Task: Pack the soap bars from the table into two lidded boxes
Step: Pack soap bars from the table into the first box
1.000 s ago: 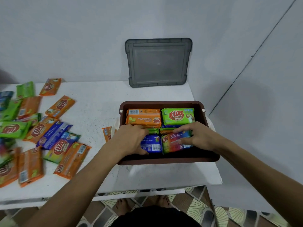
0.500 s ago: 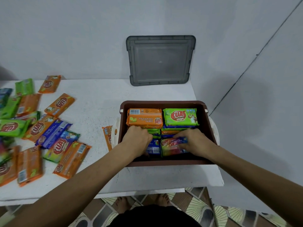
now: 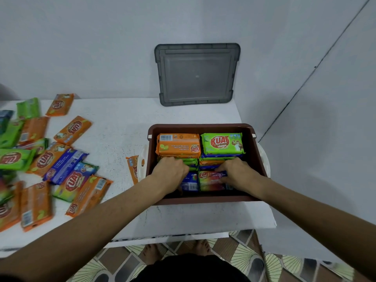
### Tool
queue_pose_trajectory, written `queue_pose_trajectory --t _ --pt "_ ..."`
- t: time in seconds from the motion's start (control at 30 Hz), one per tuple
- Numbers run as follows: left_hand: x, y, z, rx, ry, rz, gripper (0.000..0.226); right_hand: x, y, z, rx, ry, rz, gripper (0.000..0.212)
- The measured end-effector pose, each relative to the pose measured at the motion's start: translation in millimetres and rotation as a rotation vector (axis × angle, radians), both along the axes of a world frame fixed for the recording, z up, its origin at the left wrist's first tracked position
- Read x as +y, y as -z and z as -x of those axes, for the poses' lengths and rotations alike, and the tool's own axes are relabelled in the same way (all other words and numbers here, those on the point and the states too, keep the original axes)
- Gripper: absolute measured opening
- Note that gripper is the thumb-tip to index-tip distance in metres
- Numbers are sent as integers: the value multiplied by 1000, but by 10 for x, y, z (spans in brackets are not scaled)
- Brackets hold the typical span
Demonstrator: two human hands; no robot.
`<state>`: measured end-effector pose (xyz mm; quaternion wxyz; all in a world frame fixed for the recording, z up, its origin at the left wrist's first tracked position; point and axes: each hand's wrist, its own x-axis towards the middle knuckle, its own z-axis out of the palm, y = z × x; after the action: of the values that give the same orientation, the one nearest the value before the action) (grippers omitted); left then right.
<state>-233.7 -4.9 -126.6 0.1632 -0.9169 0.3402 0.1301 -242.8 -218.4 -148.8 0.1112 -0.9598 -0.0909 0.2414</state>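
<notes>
Inside the brown plastic box (image 3: 258, 159), both hands work palm-down among glossy, film-wrapped soap bars. The left hand (image 3: 171, 169) is curled, knuckles up, its fingers pressed down at the near-left of the box; what they close on is hidden beneath the hand. Just right of it lies a blue bar (image 3: 191, 182), only partly visible. The right hand (image 3: 237, 173) lies flat with fingers close together, pressing on a green-and-red bar (image 3: 209, 181) at the near-right; whether it pinches the bar's edge cannot be told. Beyond the left hand's knuckles sits an orange bar (image 3: 178, 145), barcode up, topping a stack whose lower layers show only as thin coloured edges. Beyond the right hand, a green KUAT bar (image 3: 222, 143) tops a like stack.

The box is rectangular with rounded corners and rests on a white, speckled table (image 3: 118, 129); something white and curved pokes out at both its sides, its shape unclear. One orange packet (image 3: 133, 167) lies just left of the left hand, half hidden by the box wall. Well to the left, loose bars (image 3: 67, 171) in orange, green and blue lie scattered and overlapping, some cut off by the frame edge. Far beyond both hands, a translucent grey lid (image 3: 197, 74) with a ribbed rim leans upright against the wall.
</notes>
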Motion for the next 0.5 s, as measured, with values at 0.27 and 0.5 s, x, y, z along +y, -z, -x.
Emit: queue_pose_trajectory --t 0.27,0.5 --pt "41 47 -9 76 -34 66 50 12 -76 43 -30 -43 71 43" --pt "171 -73 28 233 -86 312 55 38 -475 22 -65 -77 -30 41"
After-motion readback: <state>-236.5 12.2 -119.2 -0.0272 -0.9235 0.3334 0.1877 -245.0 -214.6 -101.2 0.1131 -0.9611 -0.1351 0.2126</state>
